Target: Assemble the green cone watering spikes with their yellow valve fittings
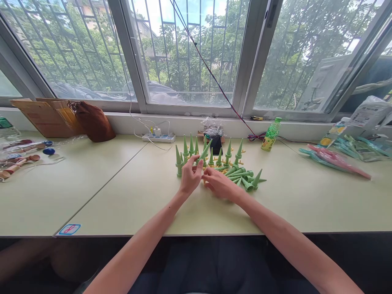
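My left hand (191,175) is closed around a green plant watering spike (206,149), its pointed end tilted up and to the right. My right hand (221,182) is right beside it, fingertips pinched together near the spike's lower end; what they grip is too small to make out. Several green spikes with small yellow valves stand upright in a row behind the hands, among them a spike (239,150) at the right end. To the right of my right hand lies a loose pile of green cones (245,174).
A black object (216,143) and clear crumpled plastic (212,126) are behind the spikes. A power strip (159,138) is along the sill. Right of it stand a green drink bottle (271,134) and plastic bags (337,160). A brown pouch (94,122) and wooden toys (23,159) are on the left.
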